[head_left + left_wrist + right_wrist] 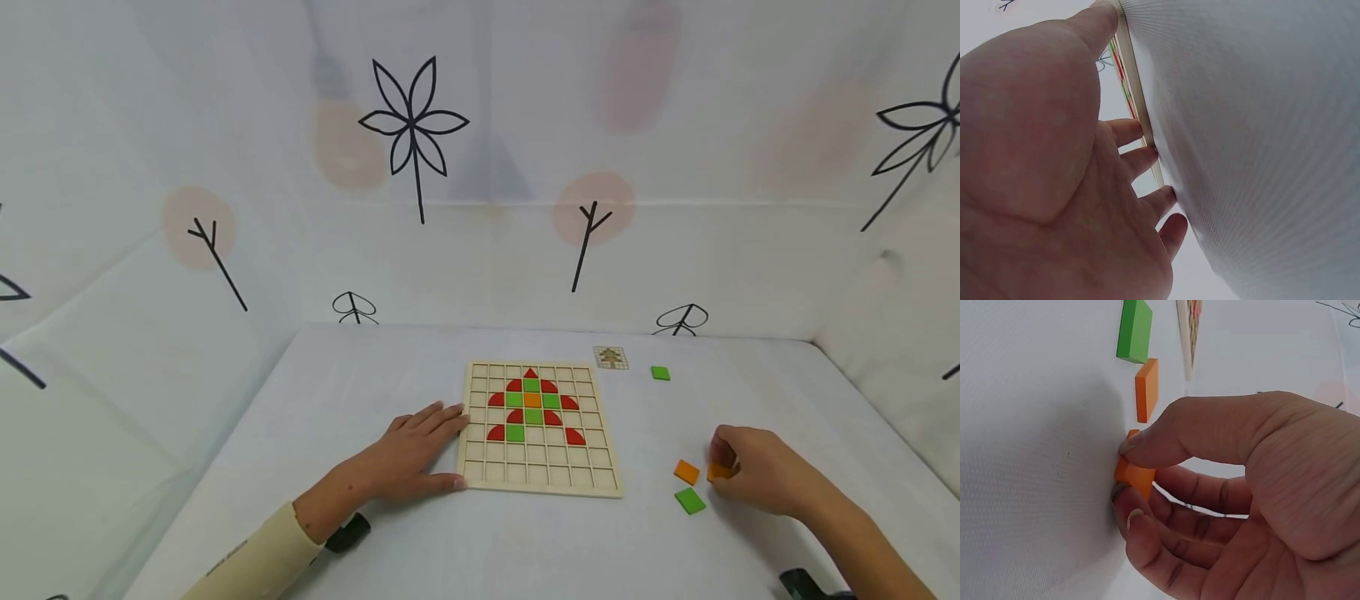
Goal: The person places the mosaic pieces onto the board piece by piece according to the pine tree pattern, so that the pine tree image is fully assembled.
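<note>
A pale wooden grid board (480,471) lies on the white table, with red, green and orange pieces set in a tree-like pattern. My left hand (408,458) rests flat by its left side, fingertips and thumb touching the board's edge (1135,81). Right of the board, my right hand (768,471) pinches an orange square tile (1140,478) between thumb and fingers, low at the tabletop. Part of that tile is hidden by the fingers. Beside it lie a loose orange tile (686,472) and a green square tile (690,501).
Behind the board's right corner lies a small picture card (611,357) showing a tree on a grid. Another green tile (660,373) is to the right of the card. A white cloth (487,267) with plant drawings hangs behind the table.
</note>
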Tool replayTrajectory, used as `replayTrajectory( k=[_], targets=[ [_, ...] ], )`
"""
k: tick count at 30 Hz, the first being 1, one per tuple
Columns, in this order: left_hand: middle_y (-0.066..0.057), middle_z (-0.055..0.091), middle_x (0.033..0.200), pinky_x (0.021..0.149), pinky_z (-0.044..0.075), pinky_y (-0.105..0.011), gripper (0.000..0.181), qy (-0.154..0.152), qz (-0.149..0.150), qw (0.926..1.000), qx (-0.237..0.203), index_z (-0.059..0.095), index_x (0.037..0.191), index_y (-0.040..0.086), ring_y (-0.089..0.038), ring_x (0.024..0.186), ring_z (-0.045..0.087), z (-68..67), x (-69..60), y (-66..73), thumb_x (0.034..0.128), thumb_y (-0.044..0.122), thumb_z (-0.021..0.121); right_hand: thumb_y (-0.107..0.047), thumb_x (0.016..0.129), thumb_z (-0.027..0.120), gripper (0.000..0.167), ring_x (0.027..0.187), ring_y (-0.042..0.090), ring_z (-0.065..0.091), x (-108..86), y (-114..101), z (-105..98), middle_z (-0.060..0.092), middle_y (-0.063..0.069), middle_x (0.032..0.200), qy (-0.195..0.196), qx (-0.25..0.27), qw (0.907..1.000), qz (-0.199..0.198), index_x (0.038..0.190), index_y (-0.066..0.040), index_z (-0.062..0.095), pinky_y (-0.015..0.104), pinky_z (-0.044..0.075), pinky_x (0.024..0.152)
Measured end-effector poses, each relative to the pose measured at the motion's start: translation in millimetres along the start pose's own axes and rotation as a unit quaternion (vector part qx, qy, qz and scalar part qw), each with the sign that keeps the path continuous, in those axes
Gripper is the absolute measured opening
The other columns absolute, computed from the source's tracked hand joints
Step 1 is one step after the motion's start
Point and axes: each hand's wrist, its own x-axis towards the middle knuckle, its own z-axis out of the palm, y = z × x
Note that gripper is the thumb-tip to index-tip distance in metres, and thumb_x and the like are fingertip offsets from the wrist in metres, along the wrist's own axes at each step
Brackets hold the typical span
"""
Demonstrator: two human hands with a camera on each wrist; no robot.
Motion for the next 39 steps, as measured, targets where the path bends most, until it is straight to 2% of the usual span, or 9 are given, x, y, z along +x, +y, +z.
replayTrajectory(
  k=[5, 14, 22, 31, 39],
  targets=[
    [0.003, 0.022, 0.177, 0.124, 0.027, -0.061, 0.091, -0.001, 0.002, 1.0000, -0.002, 0.027, 0.170, 0.025, -0.031, 0.164, 0.015, -0.1, -0.2, 0.5, 0.0980, 0.070, 0.061, -0.003, 0.079, 0.084, 0.027, 0.079, 0.018, 0.054, -1.0, 2, 0, 0.060, 0.000, 0.084, 0.002, 0.006, 0.9999, -0.010, 0.092, -0.007, 0.062, 0.028, 0.049, 0.065],
    [0.003, 0.022, 0.177, 0.123, 0.027, -0.061, 0.091, -0.001, 0.005, 1.0000, -0.003, 0.028, 0.169, 0.024, -0.032, 0.164, 0.015, -0.1, -1.0, 0.8, 0.0982, 0.070, 0.060, 0.002, 0.087, 0.074, 0.015, 0.076, 0.015, 0.051, -5.0, -1, -2, 0.059, -0.004, 0.082, 0.024, 0.009, 0.9988, -0.042, 0.090, -0.009, 0.064, 0.026, 0.046, 0.062],
    [0.001, 0.023, 0.177, 0.123, 0.028, -0.061, 0.091, 0.000, 0.009, 0.9999, -0.004, 0.028, 0.169, 0.023, -0.033, 0.164, 0.016, -2.1, -2.1, 1.7, 0.0986, 0.069, 0.061, -0.002, 0.090, 0.077, 0.015, 0.077, 0.017, 0.051, -6.6, -21, -3, 0.057, -0.002, 0.080, 0.041, 0.028, 0.9982, -0.035, 0.092, -0.010, 0.064, 0.025, 0.044, 0.061],
    [0.001, 0.023, 0.177, 0.122, 0.028, -0.061, 0.091, 0.000, 0.009, 1.0000, -0.004, 0.028, 0.169, 0.023, -0.033, 0.164, 0.016, -1.5, -0.8, 0.7, 0.0984, 0.069, 0.061, 0.001, 0.089, 0.075, 0.016, 0.076, 0.014, 0.058, -7.2, -52, -3, 0.064, -0.001, 0.087, 0.052, 0.080, 0.9937, -0.059, 0.098, -0.010, 0.068, 0.025, 0.053, 0.065],
    [0.002, 0.022, 0.177, 0.123, 0.027, -0.061, 0.091, -0.004, 0.000, 1.0000, -0.005, 0.028, 0.169, 0.024, -0.032, 0.164, 0.015, -1.7, 0.0, 1.8, 0.0980, 0.069, 0.062, 0.002, 0.089, 0.073, 0.018, 0.073, 0.013, 0.061, 0.3, -73, 1, 0.068, 0.000, 0.090, 0.062, 0.113, 0.9884, -0.080, 0.104, -0.008, 0.068, 0.026, 0.055, 0.062]
  ],
)
